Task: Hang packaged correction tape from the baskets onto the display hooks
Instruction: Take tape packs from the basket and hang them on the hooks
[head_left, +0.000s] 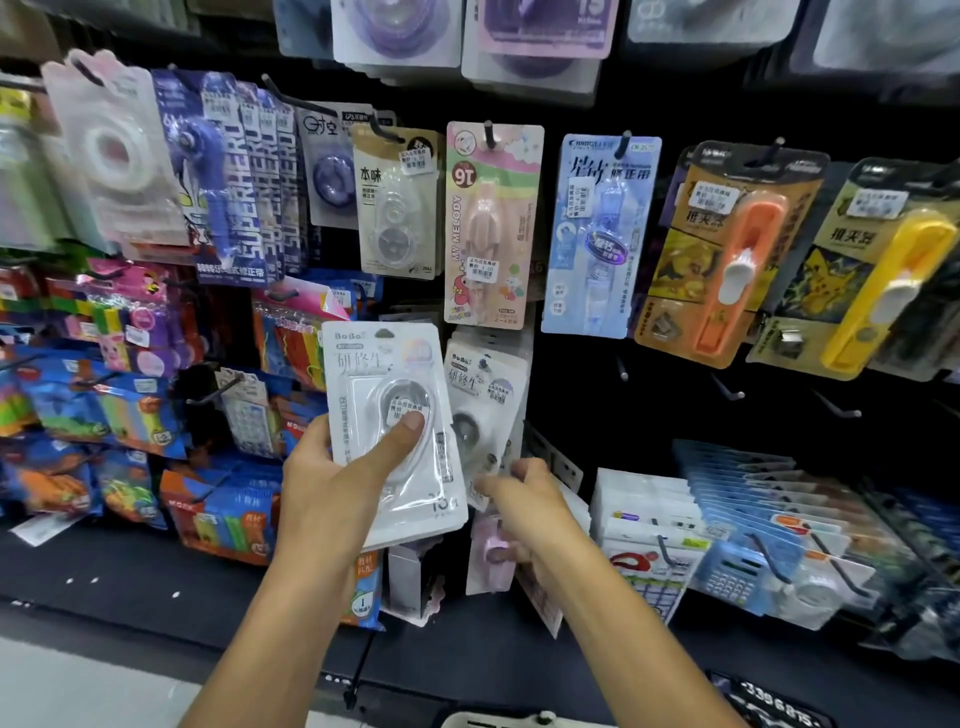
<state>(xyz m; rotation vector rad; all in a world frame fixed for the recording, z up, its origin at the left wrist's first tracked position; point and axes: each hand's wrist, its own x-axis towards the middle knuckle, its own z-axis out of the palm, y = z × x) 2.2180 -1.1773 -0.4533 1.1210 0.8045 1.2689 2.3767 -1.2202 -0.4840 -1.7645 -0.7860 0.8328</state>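
Observation:
My left hand (332, 483) grips a white blister pack of correction tape (392, 415), thumb pressed on its clear bubble, held upright in front of the black display wall. Just to its right hang several matching white packs (485, 400) on one hook. My right hand (524, 499) reaches to the lower edge of those hanging packs, and its fingertips pinch them. The hook that carries them is hidden behind the cards. A white basket rim (498, 721) shows at the bottom edge.
Other carded correction tapes hang above: a pink one (491, 223), a blue one (597, 234), orange (727, 249) and yellow (872, 265). Bare black hooks (727, 389) stick out at the right. Stacked stationery packs (727, 519) lie lower right, colourful packets (104, 395) on the left.

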